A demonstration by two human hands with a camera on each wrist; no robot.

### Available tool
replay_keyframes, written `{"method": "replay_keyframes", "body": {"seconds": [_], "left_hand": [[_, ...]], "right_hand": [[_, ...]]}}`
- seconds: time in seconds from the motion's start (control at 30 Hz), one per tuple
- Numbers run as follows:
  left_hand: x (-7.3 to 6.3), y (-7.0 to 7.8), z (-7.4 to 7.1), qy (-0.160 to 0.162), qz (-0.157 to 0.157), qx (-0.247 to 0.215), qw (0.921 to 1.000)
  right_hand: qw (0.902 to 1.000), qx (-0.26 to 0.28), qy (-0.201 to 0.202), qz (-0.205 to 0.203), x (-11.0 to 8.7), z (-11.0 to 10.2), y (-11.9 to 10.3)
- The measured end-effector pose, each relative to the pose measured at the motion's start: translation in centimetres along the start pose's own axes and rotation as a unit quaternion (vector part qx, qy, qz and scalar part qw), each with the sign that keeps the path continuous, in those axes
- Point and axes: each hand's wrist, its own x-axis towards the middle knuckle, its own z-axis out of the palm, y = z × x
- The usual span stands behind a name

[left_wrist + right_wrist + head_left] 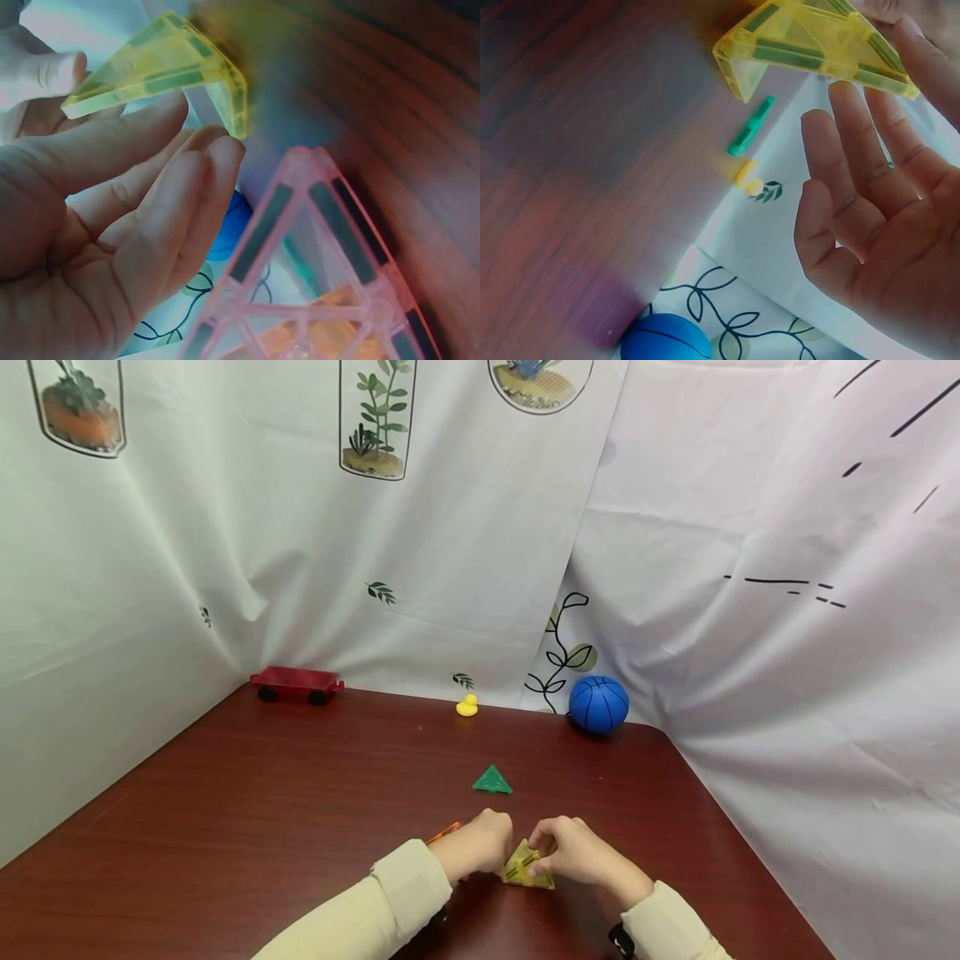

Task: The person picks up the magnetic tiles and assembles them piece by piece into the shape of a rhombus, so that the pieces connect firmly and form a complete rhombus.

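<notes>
Two yellow triangular magnetic tiles (pixel 522 870) meet at an angle, just above the table between the hands. My right hand (pixel 581 853) pinches the yellow piece near its top with thumb and finger. At its left side, my left hand (pixel 483 842) has curled fingers, thumb and fingertips right at the yellow edge (pixel 154 75). A pink triangular tile (pixel 300 161) stands close beside the left hand, with an orange tile (pixel 445 832) behind it. Much of both is hidden by the left forearm in the head view. Beyond the hands lies a green triangular tile (pixel 492 780).
Along the table's back edge are a red wheeled toy wagon (pixel 297 682), a small yellow duck (pixel 467 706) and a blue ball (pixel 598 704). White printed cloth (pixel 465 543) hangs behind and beside the dark wood table (pixel 225 810).
</notes>
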Motion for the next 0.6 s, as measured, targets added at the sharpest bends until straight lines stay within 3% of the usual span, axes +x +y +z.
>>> {"method": "replay_keyframes", "body": {"seconds": [0.23, 0.6], "left_hand": [[-0.6, 0.3, 0.0, -0.012, 0.014, -0.05, 0.9986], [-0.8, 0.4, 0.3, 0.001, 0.024, -0.026, 0.9994]], "right_hand": [[0.9997, 0.018, 0.014, 0.007, 0.3, -0.5, -0.2], [0.9983, 0.008, 0.055, 0.016, 1.1, -1.2, -0.1]]}}
